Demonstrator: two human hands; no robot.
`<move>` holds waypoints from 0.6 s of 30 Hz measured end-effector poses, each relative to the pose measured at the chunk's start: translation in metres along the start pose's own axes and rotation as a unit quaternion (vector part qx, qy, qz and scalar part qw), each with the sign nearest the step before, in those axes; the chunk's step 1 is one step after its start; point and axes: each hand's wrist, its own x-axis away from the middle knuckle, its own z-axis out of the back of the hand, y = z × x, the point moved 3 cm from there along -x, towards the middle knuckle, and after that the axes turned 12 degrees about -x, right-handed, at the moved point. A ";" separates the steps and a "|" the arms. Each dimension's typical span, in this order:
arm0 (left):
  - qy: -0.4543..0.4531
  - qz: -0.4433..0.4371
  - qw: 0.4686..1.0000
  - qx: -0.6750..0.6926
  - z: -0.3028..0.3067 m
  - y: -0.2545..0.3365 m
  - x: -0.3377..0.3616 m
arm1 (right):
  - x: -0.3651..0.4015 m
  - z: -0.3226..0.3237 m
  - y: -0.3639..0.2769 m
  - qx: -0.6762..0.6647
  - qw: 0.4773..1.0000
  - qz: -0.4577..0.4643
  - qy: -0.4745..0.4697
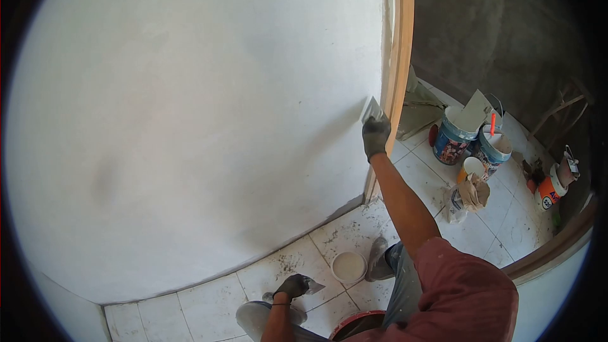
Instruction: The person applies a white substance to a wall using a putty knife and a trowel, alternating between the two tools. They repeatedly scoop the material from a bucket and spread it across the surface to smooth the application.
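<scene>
My right hand (377,134), in a dark glove, is closed around a wide putty knife (371,110) with its blade at the white wall (209,88), close to the wooden door frame (401,44). Down by my knee, my gloved left hand (292,285) grips a smaller putty knife (315,287), whose pale blade points right above the floor tiles. A small white tub (349,256) with pale paste inside stands on the floor between my left hand and my shoe (380,259).
A red-rimmed bucket (342,324) is between my legs. Beyond the doorway stand paint buckets (453,145), a yellow container (470,166), a paper bag (474,194) and an orange-white bucket (550,191). Crumbs of plaster lie on the tiles (221,297) along the wall.
</scene>
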 end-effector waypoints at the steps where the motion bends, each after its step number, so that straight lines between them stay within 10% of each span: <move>1: 0.002 -0.009 1.000 -0.001 -0.002 -0.002 -0.002 | -0.017 -0.020 0.013 0.043 0.996 -0.047 -0.060; 11: 0.072 -0.048 0.996 0.009 -0.030 -0.026 -0.033 | 0.126 -0.074 -0.214 -0.053 0.971 0.188 -0.136; 18: 0.092 0.033 0.995 0.029 -0.023 -0.034 -0.004 | 0.207 -0.044 -0.146 -0.036 0.921 0.200 -0.331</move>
